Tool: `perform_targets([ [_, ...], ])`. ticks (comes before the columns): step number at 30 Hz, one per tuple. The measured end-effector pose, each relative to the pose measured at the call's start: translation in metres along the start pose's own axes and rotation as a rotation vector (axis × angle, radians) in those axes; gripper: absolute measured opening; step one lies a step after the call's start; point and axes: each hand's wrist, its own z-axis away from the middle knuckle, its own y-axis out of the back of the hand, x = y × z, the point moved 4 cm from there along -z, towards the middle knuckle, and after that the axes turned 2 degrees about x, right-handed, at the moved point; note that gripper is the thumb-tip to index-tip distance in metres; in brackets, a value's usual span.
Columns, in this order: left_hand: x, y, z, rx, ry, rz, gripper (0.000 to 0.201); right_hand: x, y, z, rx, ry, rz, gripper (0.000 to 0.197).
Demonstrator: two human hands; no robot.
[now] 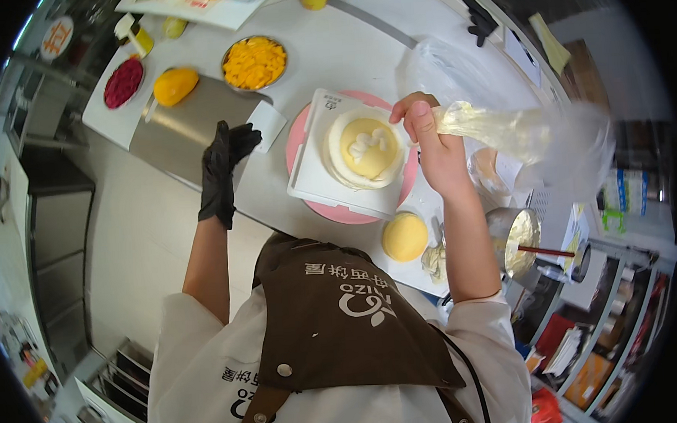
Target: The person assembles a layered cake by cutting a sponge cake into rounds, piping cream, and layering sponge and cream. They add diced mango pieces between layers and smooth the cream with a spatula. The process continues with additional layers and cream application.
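A small round cake (pixel 337 164) with a pale yellow top and a white cream rim sits on a white square cake board (pixel 311 171). The board rests on a pink round turntable (pixel 300 133). Blobs of white cream (pixel 367 145) lie on the cake's middle. At the cake's right edge, my bare right hand (pixel 438 145) is closed round a clear piping bag (pixel 495 130) of pale cream, whose full end stretches off to the right. My left hand (pixel 227 167), in a black glove, is held up left of the board with fingers stretched out and nothing in it.
Behind the left hand are a metal sheet (pixel 185 135), a yellow mango (pixel 176 87), a bowl of diced mango (pixel 254 63) and a bowl of dark pink pieces (pixel 123 83). A yellow sponge round (pixel 405 237) and a cream-smeared metal bowl (pixel 508 229) with a spatula (pixel 547 251) stand at the right.
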Motion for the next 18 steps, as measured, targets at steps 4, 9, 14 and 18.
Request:
perform_targets([
  [4, 0.117, -0.103, 0.057, -0.341, -0.559, -0.226, 0.036, -0.034, 0.042, 0.029, -0.062, -0.202, 0.320, 0.036],
  [9, 0.051, -0.244, 0.110, -0.922, 0.199, 0.408, 0.064, -0.041, 0.077, 0.102, 0.039, -0.246, 0.609, 0.025],
  [14, -0.015, -0.304, 0.151, -1.094, -0.152, -0.163, 0.044, -0.020, 0.095, 0.184, 0.059, -0.255, 0.594, 0.031],
  [18, -0.020, -0.368, 0.187, -1.064, -0.320, -0.369, 0.025, 0.020, 0.128, 0.247, -0.026, -0.400, 0.372, 0.031],
])
